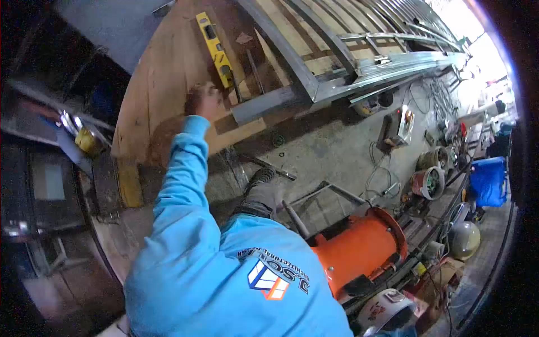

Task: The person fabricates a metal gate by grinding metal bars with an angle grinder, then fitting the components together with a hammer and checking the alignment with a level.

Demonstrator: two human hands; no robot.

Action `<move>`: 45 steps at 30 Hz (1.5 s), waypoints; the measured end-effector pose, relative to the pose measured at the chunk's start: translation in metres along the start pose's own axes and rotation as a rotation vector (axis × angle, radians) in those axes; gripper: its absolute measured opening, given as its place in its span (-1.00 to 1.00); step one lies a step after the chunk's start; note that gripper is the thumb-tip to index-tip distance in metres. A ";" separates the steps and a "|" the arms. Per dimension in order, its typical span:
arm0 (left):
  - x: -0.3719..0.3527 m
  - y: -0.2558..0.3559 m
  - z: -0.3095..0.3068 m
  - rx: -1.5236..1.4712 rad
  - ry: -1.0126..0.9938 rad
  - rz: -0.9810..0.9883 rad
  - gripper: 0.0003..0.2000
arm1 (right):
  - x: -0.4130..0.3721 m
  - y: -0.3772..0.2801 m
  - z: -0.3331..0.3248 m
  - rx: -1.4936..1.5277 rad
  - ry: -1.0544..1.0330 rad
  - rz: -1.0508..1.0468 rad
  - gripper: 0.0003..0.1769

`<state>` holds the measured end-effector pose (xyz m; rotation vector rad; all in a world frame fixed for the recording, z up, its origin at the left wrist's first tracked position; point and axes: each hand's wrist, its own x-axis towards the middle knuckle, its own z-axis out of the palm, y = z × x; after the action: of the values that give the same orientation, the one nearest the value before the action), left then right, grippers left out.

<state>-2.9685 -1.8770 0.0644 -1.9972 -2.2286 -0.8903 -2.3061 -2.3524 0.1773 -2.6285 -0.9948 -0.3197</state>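
My left hand (202,101) reaches out in a light blue sleeve and rests on a wooden board (163,84). Its fingers look curled, and I cannot make out whether they hold anything. A yellow spirit level (216,50) lies on the board just beyond the hand. A short grey steel tube (264,104) lies to the right of the hand. It sits at the near end of a long steel frame (337,62). My right hand is out of sight. My shoe (261,180) stands on the concrete floor below the board.
An orange drum-shaped machine (359,250) sits close by my body at the lower right. Round cable reels (429,182), loose cables and a small machine (404,123) lie on the floor beyond it. A blue bin (488,180) and a grey helmet (465,238) are at the far right.
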 end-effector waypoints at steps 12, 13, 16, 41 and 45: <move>0.069 -0.134 0.046 0.040 -0.307 0.093 -0.82 | -0.071 -0.066 0.088 -0.554 -0.249 0.040 -0.10; 0.067 -0.128 0.046 -0.100 -0.285 0.043 -0.82 | -0.064 -0.077 0.081 -0.552 -0.302 0.135 -0.08; 0.088 -0.070 0.008 -0.632 -0.355 -0.579 -0.85 | -0.055 -0.091 0.078 -0.676 -0.356 0.238 -0.08; 0.080 0.027 0.002 -0.350 -0.929 -0.461 -0.58 | 0.060 -0.049 0.133 -0.254 0.093 0.232 -0.28; 0.051 0.011 0.031 -0.749 -0.719 -0.696 -0.63 | 0.119 -0.069 0.156 -0.331 0.052 -0.510 -0.65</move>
<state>-2.9562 -1.8175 0.0620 -1.9867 -3.5590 -1.3875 -2.2504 -2.1753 0.0845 -2.5797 -1.7179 -0.7185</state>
